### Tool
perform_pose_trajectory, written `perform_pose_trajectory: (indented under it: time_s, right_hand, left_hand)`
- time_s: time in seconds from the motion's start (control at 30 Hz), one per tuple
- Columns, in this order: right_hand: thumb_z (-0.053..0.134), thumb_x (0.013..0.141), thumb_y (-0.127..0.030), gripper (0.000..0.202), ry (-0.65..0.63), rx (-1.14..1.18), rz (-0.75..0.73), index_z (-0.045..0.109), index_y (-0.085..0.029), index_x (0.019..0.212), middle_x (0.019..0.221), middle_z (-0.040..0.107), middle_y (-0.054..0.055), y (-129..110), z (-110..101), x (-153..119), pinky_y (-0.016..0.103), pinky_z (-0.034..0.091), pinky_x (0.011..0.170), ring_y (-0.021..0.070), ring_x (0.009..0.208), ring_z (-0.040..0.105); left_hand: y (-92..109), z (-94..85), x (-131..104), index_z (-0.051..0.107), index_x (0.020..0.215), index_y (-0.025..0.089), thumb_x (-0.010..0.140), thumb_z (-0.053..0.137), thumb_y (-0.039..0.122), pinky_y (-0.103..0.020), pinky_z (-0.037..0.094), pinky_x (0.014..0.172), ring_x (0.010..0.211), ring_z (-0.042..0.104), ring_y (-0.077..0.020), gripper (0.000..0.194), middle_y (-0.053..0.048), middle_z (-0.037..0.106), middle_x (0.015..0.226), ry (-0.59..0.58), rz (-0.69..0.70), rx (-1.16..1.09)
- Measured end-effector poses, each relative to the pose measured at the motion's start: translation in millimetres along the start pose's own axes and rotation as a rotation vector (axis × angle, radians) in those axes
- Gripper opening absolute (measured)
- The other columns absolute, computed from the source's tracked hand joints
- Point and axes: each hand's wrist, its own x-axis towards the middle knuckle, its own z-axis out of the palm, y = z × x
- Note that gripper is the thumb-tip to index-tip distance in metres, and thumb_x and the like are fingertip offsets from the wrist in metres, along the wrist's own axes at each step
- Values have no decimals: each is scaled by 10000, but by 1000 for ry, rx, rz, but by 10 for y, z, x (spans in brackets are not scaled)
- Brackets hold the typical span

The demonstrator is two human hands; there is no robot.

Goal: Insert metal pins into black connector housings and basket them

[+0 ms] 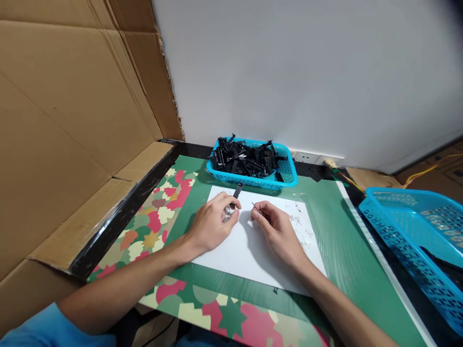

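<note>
Over the left part of a white sheet, my left hand is closed round a black plastic piece, whose end sticks up past the fingers. My right hand hovers over the middle of the sheet, thumb and forefinger pinched on a thin dark part too small to name. A gap separates the two hands. Small clear or metallic bits lie scattered on the sheet to the right of my right hand. More of them show by the left hand, partly hidden by its fingers.
Behind the sheet stands a blue basket heaped with black plastic pieces. Another blue basket at the right holds some black pieces. A cardboard wall rises on the left. A power strip with cables lies against the back wall.
</note>
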Motion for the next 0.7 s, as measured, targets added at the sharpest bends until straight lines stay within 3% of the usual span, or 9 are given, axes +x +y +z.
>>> perform_pose_trajectory:
  time_s: [0.2, 0.3, 0.53, 0.7]
  right_hand:
    - [610, 1050, -387, 189, -28, -25, -30, 644, -211, 992, 922, 673, 38, -34, 54, -25, 334, 445, 775, 211, 857, 585]
    - [612, 1054, -400, 196, -48, -15, -38, 648, -213, 1007, 915, 662, 29, -36, 64, -35, 326, 451, 773, 205, 853, 579]
    - [707, 1011, -429, 213, 16, 76, -60, 685, -233, 1093, 1022, 699, 36, -59, 78, -51, 318, 479, 795, 203, 913, 622]
    - [726, 992, -386, 169, 108, 9, -101, 725, -219, 969, 766, 616, -13, -90, 116, -83, 290, 408, 649, 158, 699, 516]
  left_hand:
    - [39, 46, -43, 740, 1030, 239, 1034, 647, 389, -291, 434, 670, 652, 522, -120, 177, -5, 673, 992, -60, -5, -92]
    - [54, 60, -65, 736, 1033, 227, 1062, 601, 381, -284, 438, 701, 726, 564, -131, 207, -8, 664, 978, -90, 13, -124]
    - [110, 35, -59, 701, 952, 172, 1060, 609, 393, -258, 393, 644, 713, 523, -120, 263, -8, 644, 910, 20, -77, -394]
    - [87, 68, -64, 704, 960, 160, 1049, 628, 438, -247, 369, 616, 695, 523, -110, 302, -2, 649, 892, -39, -138, -497]
